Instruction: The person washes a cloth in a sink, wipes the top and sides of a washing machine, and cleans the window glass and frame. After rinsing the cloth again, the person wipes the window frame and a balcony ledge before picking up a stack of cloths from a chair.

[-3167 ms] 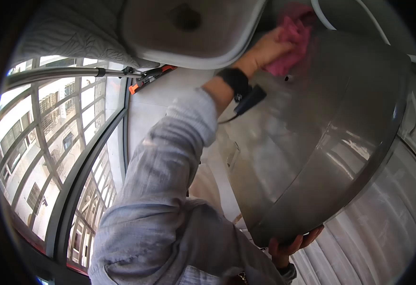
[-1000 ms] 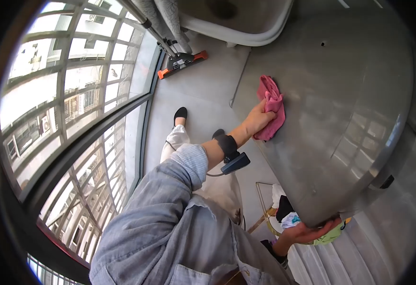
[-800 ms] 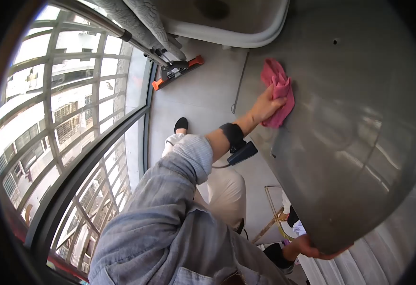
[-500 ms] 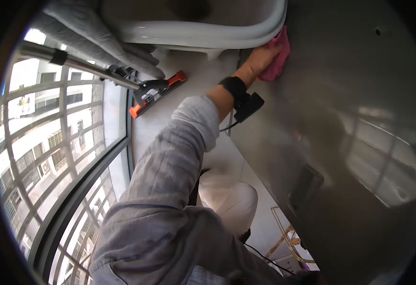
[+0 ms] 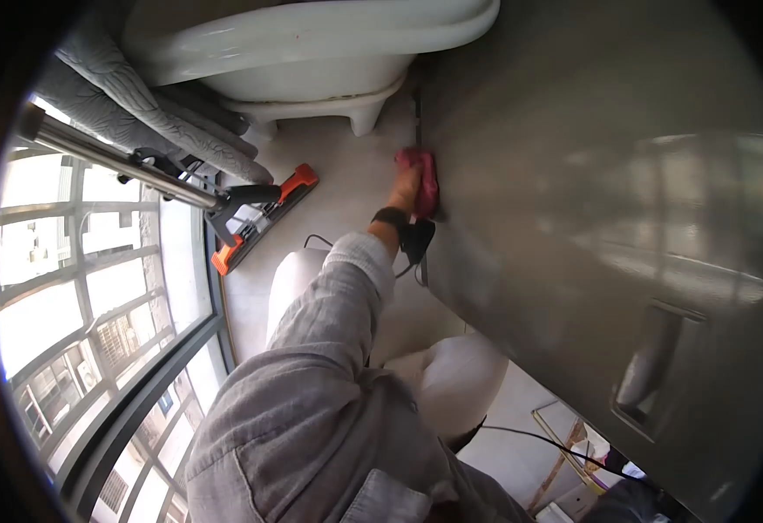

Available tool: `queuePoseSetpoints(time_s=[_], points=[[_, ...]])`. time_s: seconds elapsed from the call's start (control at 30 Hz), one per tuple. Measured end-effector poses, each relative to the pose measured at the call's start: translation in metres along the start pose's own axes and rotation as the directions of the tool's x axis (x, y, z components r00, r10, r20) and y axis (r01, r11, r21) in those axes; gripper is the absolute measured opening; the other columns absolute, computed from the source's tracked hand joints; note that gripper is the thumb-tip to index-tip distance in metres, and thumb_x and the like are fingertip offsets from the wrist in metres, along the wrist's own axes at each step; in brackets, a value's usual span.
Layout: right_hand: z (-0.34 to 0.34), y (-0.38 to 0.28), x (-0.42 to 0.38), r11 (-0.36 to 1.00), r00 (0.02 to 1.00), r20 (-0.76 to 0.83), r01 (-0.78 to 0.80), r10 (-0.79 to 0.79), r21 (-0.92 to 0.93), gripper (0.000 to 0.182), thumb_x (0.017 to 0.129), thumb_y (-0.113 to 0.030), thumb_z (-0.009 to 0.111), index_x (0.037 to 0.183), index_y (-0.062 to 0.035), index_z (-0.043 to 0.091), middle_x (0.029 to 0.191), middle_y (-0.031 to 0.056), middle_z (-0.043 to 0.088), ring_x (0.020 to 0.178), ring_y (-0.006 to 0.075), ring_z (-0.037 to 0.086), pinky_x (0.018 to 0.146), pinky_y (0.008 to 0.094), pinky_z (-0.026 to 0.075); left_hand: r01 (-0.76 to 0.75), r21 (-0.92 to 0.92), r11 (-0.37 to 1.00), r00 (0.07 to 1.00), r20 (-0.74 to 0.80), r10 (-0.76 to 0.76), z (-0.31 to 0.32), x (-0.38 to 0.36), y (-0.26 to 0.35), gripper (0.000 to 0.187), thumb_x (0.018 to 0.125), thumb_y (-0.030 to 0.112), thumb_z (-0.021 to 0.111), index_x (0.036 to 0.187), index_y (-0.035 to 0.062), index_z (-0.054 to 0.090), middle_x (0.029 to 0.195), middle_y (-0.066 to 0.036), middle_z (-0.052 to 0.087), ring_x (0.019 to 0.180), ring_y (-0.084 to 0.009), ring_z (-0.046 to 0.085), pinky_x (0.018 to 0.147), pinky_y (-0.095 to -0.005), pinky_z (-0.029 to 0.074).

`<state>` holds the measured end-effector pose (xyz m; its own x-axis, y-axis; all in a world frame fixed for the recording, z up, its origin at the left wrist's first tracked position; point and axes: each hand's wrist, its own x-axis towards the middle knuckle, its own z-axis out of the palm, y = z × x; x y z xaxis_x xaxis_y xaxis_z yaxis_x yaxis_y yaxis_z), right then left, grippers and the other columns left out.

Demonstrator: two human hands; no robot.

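Observation:
My left hand (image 5: 406,187) is closed around a crumpled pink cloth (image 5: 427,185). The cloth touches the left edge of a large glossy grey panel (image 5: 521,209), which has a recessed handle (image 5: 656,370) lower down. On my left wrist sits a black band (image 5: 391,216) with a black box-shaped device (image 5: 419,240) and a thin cable. Part of my fingers is hidden by the cloth. My right hand is out of sight.
A white tub-like basin (image 5: 311,39) on short feet stands ahead. To the left are a flat mop (image 5: 264,218) with orange ends, grey quilted fabric (image 5: 128,96) and a barred window (image 5: 94,288). A wire-framed rack (image 5: 564,444) with assorted items is at lower right.
My left hand has drawn the pink cloth back toward me and leftward, from beside the basin's rim to the panel's edge. The camera view has shifted, showing the basin's feet and the recessed handle more clearly.

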<state>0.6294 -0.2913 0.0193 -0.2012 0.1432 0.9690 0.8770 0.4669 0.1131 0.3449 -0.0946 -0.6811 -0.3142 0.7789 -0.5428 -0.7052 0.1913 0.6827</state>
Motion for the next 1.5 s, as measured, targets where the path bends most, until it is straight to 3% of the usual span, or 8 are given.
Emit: queuePoseSetpoints(time_s=[0.1, 0.27, 0.6, 0.97, 1.07, 1.13, 1.3, 1.5], points=[[0.001, 0.007, 0.014, 1.000, 0.999, 0.040, -0.018, 0.018, -0.021, 0.070, 0.091, -0.052, 0.038, 0.130, 0.0058, 0.030, 0.129, 0.0244, 0.041, 0.112, 0.0342, 0.050, 0.091, 0.0461, 0.046, -0.008, 0.248, 0.969, 0.974, -0.216, 0.064, 0.063, -0.136, 0.090, 0.037, 0.081, 0.029, 0.056, 0.104, 0.0008, 0.062, 0.092, -0.013, 0.065, 0.084, -0.0234, 0.062, 0.073, -0.0347, 0.047], [-0.003, 0.016, 0.046, 0.998, 0.996, 0.071, -0.050, 0.052, -0.032, 0.068, 0.091, -0.051, 0.038, 0.128, 0.0062, 0.033, 0.127, 0.0240, 0.042, 0.110, 0.0334, 0.052, 0.089, 0.0457, 0.047, -0.099, -0.036, 0.994, 0.995, 0.021, 0.100, 0.142, -0.180, 0.241, 0.022, 0.080, 0.018, 0.061, 0.096, 0.0040, 0.058, 0.078, -0.008, 0.063, 0.060, -0.0202, 0.061, 0.053, -0.0313, 0.051], [-0.010, 0.004, 0.113, 0.989, 0.924, 0.377, 0.011, -0.067, 0.148, 0.065, 0.089, -0.048, 0.050, 0.124, 0.0057, 0.036, 0.123, 0.0232, 0.045, 0.104, 0.0318, 0.054, 0.085, 0.0438, 0.048, -0.238, -0.134, 0.962, 0.945, 0.199, 0.262, 0.241, -0.433, 0.313, 0.055, 0.079, 0.010, 0.066, 0.129, 0.0065, 0.045, 0.122, -0.008, 0.053, 0.113, -0.0183, 0.050, 0.097, -0.0298, 0.039], [-0.020, 0.017, 0.157, 0.933, 0.812, 0.568, -0.086, -0.137, 0.349, 0.053, 0.079, -0.040, 0.067, 0.113, -0.0052, 0.046, 0.119, 0.0151, 0.045, 0.110, 0.0332, 0.041, 0.092, 0.0430, 0.036, -0.806, -0.015, 0.592, 0.482, 0.564, 0.671, 0.371, -0.649, 0.522, 0.053, 0.076, 0.019, 0.068, 0.123, 0.0040, 0.050, 0.138, -0.021, 0.041, 0.124, -0.0354, 0.044, 0.100, -0.0434, 0.037], [-0.031, 0.038, 0.172, 0.794, 0.711, 0.702, -0.414, -0.023, 0.445, 0.043, 0.085, -0.031, 0.060, 0.115, -0.0029, 0.045, 0.119, 0.0154, 0.047, 0.105, 0.0293, 0.045, 0.090, 0.0398, 0.037, -0.833, 0.043, 0.551, 0.441, 0.653, 0.616, 0.421, -0.659, 0.547, 0.058, 0.075, 0.020, 0.069, 0.126, 0.0040, 0.047, 0.139, -0.021, 0.039, 0.127, -0.0364, 0.041, 0.102, -0.0453, 0.035], [-0.035, 0.034, 0.189, 0.248, 0.552, 0.709, -0.833, 0.439, 0.495, 0.048, 0.088, -0.027, 0.057, 0.123, 0.0031, 0.043, 0.124, 0.0174, 0.046, 0.109, 0.0256, 0.046, 0.092, 0.0377, 0.037, -0.900, 0.246, 0.361, 0.403, 0.786, 0.468, 0.442, -0.658, 0.548, 0.067, 0.070, 0.021, 0.073, 0.130, 0.0064, 0.045, 0.139, -0.019, 0.039, 0.130, -0.0373, 0.037, 0.106, -0.0454, 0.032], [0.001, 0.044, 0.245, 0.882, 0.705, 0.682, -0.431, 0.197, 0.190, 0.065, 0.080, -0.033, 0.063, 0.135, -0.0058, 0.040, 0.136, 0.0205, 0.040, 0.125, 0.0364, 0.038, 0.101, 0.0463, 0.030, -0.905, 0.424, 0.029, 0.380, 0.776, 0.503, 0.442, -0.656, 0.560, 0.061, 0.077, 0.020, 0.067, 0.132, 0.0059, 0.044, 0.137, -0.017, 0.044, 0.133, -0.0354, 0.032, 0.109, -0.0463, 0.025], [0.075, 0.123, 0.230, 0.906, 0.591, 0.722, -0.408, 0.359, -0.117, 0.050, 0.082, -0.042, 0.055, 0.127, -0.0206, 0.052, 0.135, 0.0058, 0.047, 0.129, 0.0296, 0.038, 0.098, 0.0566, 0.030, -0.751, 0.591, -0.295, 0.371, 0.747, 0.552, 0.450, -0.622, 0.522, 0.047, 0.090, 0.028, 0.051, 0.131, 0.0060, 0.045, 0.137, -0.015, 0.044, 0.133, -0.0336, 0.031, 0.109, -0.0482, 0.018]])
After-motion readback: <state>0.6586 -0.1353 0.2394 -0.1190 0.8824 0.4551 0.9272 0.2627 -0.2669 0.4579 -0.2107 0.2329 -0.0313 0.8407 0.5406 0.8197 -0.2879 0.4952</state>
